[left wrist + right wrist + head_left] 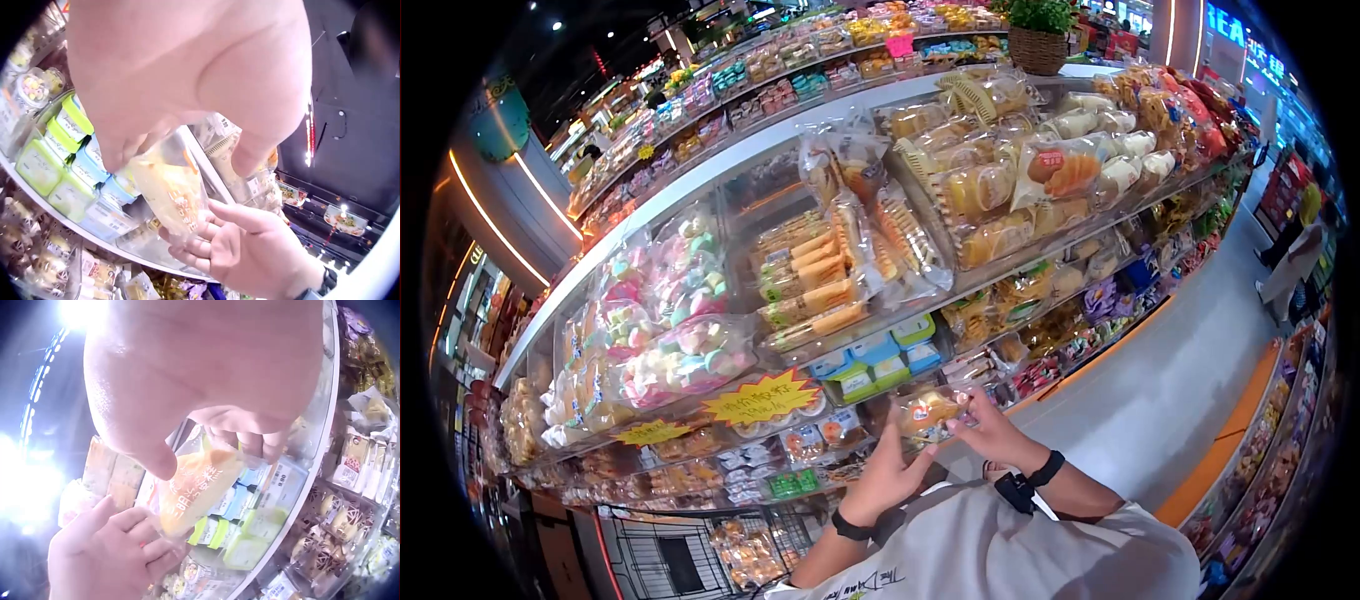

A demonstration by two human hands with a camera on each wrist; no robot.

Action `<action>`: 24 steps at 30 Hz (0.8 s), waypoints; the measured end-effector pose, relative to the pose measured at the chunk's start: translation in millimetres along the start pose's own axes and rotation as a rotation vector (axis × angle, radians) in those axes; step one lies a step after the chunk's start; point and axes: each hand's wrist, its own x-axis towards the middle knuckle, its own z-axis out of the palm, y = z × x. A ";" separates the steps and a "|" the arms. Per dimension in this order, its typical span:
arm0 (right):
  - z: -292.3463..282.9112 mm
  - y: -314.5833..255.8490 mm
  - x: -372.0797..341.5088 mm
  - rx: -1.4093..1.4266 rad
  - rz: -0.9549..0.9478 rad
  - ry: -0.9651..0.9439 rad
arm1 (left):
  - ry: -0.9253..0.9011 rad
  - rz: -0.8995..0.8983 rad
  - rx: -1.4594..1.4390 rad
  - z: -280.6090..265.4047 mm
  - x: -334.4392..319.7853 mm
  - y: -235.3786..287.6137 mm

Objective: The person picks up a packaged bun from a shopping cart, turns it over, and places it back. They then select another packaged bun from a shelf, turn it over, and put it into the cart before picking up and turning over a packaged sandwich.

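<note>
A clear-wrapped bread bun (928,412) with printed lettering is held up between both hands in front of the shelves. My right hand (997,432) pinches one end, its thumb on the front face and fingers behind, as the right wrist view shows. At the other end, my left hand (882,482) touches the wrapper with nearly straight fingers while its thumb stands away. The wrapped bun (172,194) hangs tilted in the left wrist view, and its white characters show on the bun (197,487) in the right wrist view.
Bagged marshmallows (685,355), wafer-like sticks (815,290) and packed breads (980,190) fill the display. Green and blue boxes (875,365) stand just beyond the hands. A shopping cart (665,555) is at lower left; an aisle floor (1200,330) runs right, with people farther off.
</note>
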 end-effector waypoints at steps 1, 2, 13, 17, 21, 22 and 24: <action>-8.3 -4.4 3.8 0.013 0.037 -0.036 | -0.007 -0.079 -0.138 7.3 1.4 0.9; -15.2 -10.6 9.4 0.025 0.072 -0.074 | -0.015 -0.155 -0.249 13.3 1.8 6.0; -62.8 26.6 36.0 -0.046 0.013 -0.343 | 0.319 -0.255 -0.219 74.3 11.3 26.1; -76.8 -60.7 28.8 0.010 -0.064 -0.464 | 0.364 -0.276 -0.289 80.8 3.9 55.9; -81.3 -109.0 30.7 0.057 -0.241 -0.520 | 0.379 -0.047 -0.173 45.4 12.7 96.0; -82.1 -122.1 32.0 -0.004 -0.322 -0.520 | 0.372 0.031 -0.133 36.8 14.5 101.1; -81.0 -139.9 36.5 -0.111 -0.395 -0.516 | 0.341 0.084 -0.050 16.1 24.1 124.9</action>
